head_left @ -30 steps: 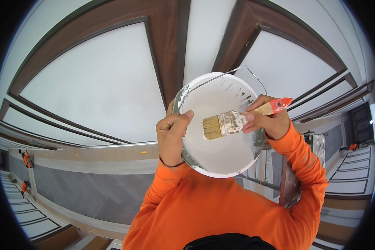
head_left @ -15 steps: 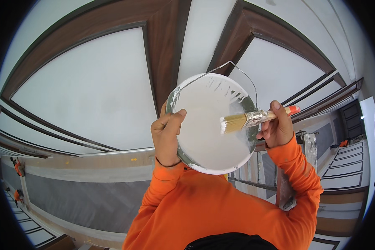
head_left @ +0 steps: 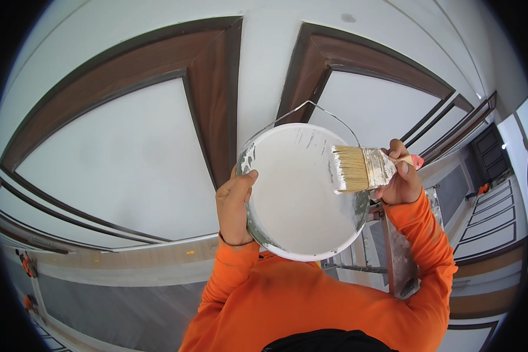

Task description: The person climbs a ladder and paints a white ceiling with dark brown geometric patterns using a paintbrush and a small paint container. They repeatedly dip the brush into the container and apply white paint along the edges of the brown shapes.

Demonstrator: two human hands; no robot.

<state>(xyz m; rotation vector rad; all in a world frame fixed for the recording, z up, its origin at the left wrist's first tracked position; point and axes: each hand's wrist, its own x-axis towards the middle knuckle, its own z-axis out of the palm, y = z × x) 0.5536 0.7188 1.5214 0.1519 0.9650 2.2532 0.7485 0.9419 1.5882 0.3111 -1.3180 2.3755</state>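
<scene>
A round bucket (head_left: 299,254) with a pale rim and a thin wire handle is held up in front of me. White paint (head_left: 293,193) fills its inside, with drips and bare dark green patches along the wall. My left hand (head_left: 234,202) grips the bucket's left edge, thumb over the rim. In my right hand (head_left: 402,179) is a flat paintbrush (head_left: 358,168), held by its red-tipped handle and paint-smeared ferrule. White paint coats the bristle tips, which point left over the bucket's right part.
Ahead stands a white wall (head_left: 264,70) with dark brown framed panels (head_left: 214,100). A paint-spattered ladder or scaffold part (head_left: 402,258) is beside my right arm. Far below at left lies a grey floor (head_left: 123,311), with people in orange (head_left: 28,267).
The brush has turned so its broad face shows, and its bristles have shifted right and slightly up toward the bucket's edge. The wall panels and bucket sit lower in view.
</scene>
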